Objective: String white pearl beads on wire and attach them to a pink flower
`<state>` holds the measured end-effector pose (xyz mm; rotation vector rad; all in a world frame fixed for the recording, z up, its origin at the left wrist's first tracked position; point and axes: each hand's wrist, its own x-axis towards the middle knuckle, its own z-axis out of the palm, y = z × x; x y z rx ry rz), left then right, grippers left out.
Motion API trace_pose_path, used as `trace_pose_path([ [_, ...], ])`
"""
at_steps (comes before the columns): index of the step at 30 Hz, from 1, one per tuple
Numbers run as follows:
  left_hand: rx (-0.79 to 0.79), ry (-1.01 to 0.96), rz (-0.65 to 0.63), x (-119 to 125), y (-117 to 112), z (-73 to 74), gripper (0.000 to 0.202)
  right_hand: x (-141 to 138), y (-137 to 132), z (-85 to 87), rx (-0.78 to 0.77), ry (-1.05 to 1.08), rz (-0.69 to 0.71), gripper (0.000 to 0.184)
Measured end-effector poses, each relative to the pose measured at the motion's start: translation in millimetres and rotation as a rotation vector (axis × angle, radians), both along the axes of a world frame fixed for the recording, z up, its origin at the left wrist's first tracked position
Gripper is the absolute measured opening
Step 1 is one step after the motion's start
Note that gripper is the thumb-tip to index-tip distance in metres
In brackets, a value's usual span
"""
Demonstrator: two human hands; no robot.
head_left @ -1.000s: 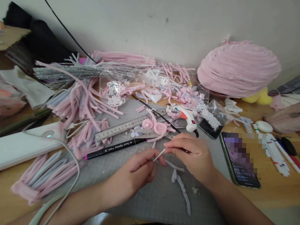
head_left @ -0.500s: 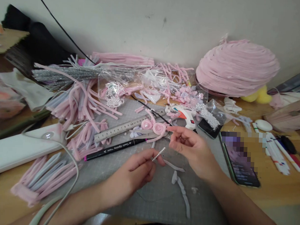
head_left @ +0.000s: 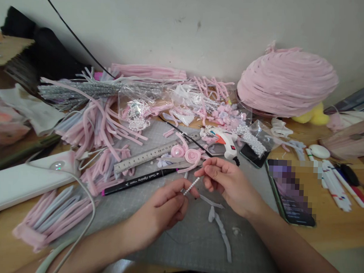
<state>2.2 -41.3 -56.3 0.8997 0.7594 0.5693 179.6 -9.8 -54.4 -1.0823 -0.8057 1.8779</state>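
My left hand (head_left: 169,209) is closed, pinching a short, straight string of small white pearl beads (head_left: 192,185) that slants up to the right. My right hand (head_left: 225,182) is just beside the string's upper end, thumb and fingers pressed together; whatever may be between them is too small to make out. Behind the hands, coiled pink pipe-cleaner rosettes (head_left: 192,155), one with a pearl at its centre, lie near a steel ruler (head_left: 151,154). Below my right hand, a pale lilac pipe-cleaner piece (head_left: 222,231) rests on the grey cutting mat (head_left: 196,244).
A black marker (head_left: 141,182) lies left of the hands. A white glue gun (head_left: 228,144) sits behind them. Pink pipe-cleaner bundles (head_left: 93,123) and bagged pearls (head_left: 139,115) crowd the back. On the right are a phone (head_left: 290,196), several pens (head_left: 337,185) and a large pink roll (head_left: 288,82).
My right hand has shifted slightly down and left, its fingertips now close to the upper end of the bead string. My left hand has stayed nearly still, holding the beads.
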Motion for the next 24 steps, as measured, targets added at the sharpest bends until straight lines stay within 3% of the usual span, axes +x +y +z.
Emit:
trace_pose_path([
  [5, 0.001, -0.002, -0.006, 0, 1, 0.1, 0.014, -4, -3, -2.7, -0.005, -0.004, 0.031, 0.014],
  [14, 0.068, 0.04, -0.017, -1, -2, -2.2, 0.015, -12, -4, -10.3, -0.175, 0.237, 0.047, 0.024],
  [24, 0.086, 0.036, -0.019, 0, 0, -1.2, 0.015, -15, -7, -13.0, -0.198, 0.277, 0.071, 0.024],
])
